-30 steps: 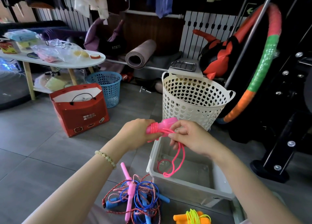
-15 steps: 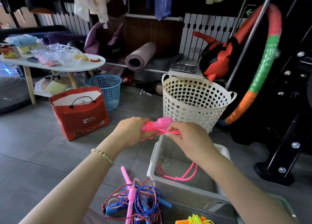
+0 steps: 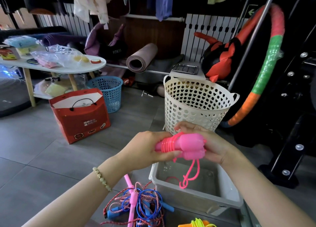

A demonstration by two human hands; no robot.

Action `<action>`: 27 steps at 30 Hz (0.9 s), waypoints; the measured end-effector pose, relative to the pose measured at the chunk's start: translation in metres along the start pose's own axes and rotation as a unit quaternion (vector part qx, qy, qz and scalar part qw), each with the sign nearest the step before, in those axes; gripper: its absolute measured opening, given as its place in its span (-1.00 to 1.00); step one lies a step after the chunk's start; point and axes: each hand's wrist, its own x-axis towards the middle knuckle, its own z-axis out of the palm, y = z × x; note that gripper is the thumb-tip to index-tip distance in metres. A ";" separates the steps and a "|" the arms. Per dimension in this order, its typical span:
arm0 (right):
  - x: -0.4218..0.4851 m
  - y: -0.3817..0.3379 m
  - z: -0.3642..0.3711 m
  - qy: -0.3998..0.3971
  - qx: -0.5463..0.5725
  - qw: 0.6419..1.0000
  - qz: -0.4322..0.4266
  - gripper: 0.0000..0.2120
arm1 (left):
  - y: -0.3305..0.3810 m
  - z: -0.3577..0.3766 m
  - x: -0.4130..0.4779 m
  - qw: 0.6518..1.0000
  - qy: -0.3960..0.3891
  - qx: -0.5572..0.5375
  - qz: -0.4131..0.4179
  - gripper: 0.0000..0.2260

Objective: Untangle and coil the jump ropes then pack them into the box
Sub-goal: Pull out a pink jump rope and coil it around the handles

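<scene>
**user1:** lol that jump rope (image 3: 188, 146) is glowing hot pink, cord and handles alike. The box (image 3: 196, 198) is looking milky grey.

**user2:** yep, and the basket (image 3: 196, 107) is showing cream with a heart-hole pattern. The hoop (image 3: 266, 67) is running red, green and orange in bands.

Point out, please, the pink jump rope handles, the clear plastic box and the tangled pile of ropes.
pink jump rope handles (image 3: 190, 146), head view, on the handles' wide end.
clear plastic box (image 3: 196, 199), head view, on its near wall.
tangled pile of ropes (image 3: 144, 205), head view, on its middle.
</scene>
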 end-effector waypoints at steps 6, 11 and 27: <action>-0.009 -0.006 0.000 -0.007 0.000 1.000 0.020 -0.53 | 0.013 0.005 -0.001 0.975 0.002 -0.222 -0.025 -0.56; 0.001 0.005 0.006 0.024 0.136 0.990 0.029 -0.61 | 0.020 0.008 0.008 0.894 0.063 -0.444 -0.030 -0.39; 0.002 0.020 0.019 0.144 -0.377 0.904 -0.141 -0.56 | 0.020 0.001 0.017 0.843 0.133 -0.483 -0.196 -0.60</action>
